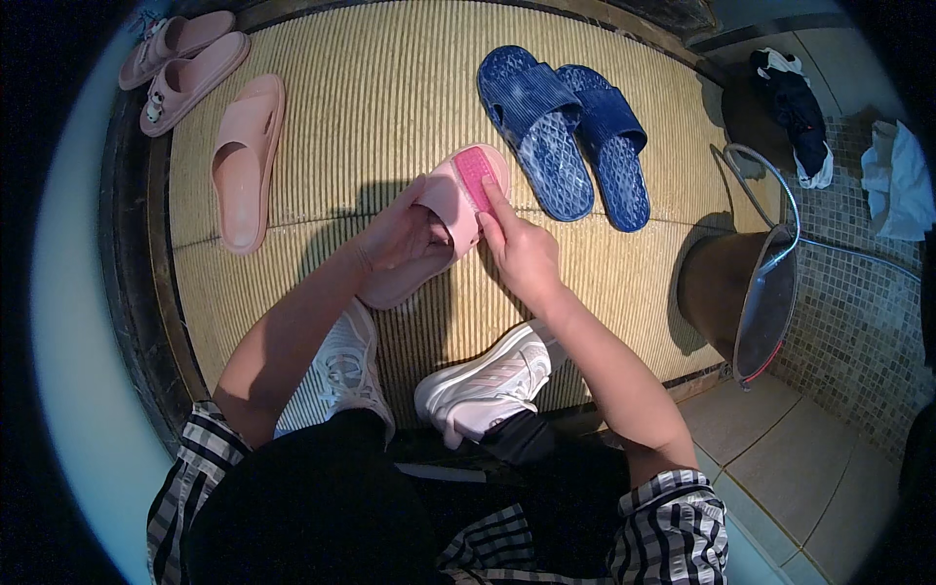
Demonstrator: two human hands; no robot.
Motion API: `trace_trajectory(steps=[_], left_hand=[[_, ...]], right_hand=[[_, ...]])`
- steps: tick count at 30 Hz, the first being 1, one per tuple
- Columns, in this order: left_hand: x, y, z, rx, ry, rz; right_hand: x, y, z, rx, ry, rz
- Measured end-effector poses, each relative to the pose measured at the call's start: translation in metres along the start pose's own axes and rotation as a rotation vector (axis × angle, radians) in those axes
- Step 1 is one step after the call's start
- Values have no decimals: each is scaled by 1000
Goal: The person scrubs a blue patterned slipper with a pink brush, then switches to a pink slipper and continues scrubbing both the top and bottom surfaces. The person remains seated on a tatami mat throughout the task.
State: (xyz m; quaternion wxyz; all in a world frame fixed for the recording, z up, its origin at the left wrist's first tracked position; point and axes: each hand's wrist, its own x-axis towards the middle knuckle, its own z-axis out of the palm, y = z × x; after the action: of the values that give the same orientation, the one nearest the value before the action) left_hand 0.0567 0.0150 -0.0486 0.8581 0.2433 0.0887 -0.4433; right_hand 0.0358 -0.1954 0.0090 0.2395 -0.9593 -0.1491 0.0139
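A pale pink slipper (402, 283) is held up between my hands above the ribbed mat. My left hand (400, 234) grips it at the strap, some fingers inside the foot opening. My right hand (525, 255) is closed on a small bright pink scrub brush (474, 171), which lies against the slipper's toe end. Its matching pink slipper (244, 180) rests on the mat to the left. To the right of my hands lie two dark blue slippers, one (546, 146) overlapping the other (616, 156), both with whitish foam on them.
Two more pink slippers (195, 83) stand at the far left corner. On the right is a brown bucket (717, 283) with a raised handle. Beyond it, dark clothing (795, 122) and a white cloth (895, 185) lie by the tiles. My white shoes (492, 380) are on the mat (370, 88).
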Motion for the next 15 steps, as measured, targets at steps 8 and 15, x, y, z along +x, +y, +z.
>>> trace_trajectory(steps=[8, 15], left_hand=[[-3, 0, -12, -6, -100, 37], [-1, -1, 9, -2, 69, 30]], right_hand=[[-14, -20, 0, 19, -39, -224], [7, 0, -9, -47, 8, -8]])
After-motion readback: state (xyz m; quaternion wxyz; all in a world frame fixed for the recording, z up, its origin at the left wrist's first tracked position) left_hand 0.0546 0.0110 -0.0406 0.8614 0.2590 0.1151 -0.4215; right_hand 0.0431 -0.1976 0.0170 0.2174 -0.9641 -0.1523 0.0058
